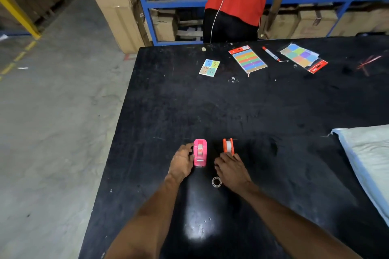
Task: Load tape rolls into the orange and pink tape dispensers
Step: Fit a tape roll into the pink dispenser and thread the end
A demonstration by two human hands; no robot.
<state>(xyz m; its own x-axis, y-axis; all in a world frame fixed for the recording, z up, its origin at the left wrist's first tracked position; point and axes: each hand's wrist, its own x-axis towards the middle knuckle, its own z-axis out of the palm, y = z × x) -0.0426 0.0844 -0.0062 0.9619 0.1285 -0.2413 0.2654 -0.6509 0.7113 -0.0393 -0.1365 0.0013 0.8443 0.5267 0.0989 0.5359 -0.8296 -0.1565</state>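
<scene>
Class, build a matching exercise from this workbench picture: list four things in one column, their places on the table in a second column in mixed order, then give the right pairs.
Things
1. pink dispenser
2. orange dispenser
3. loose tape ring
4. red marker

Places
A. far side of the black table, between two packs of coloured stickers
B. against the left hand
C. on the table beside the right wrist
D. just beyond the right hand fingertips

Pairs: 1-B, 2-D, 3-C, 4-A

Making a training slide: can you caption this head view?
Left hand touching pink tape dispenser, right hand beside orange tape dispenser, on black table.
</scene>
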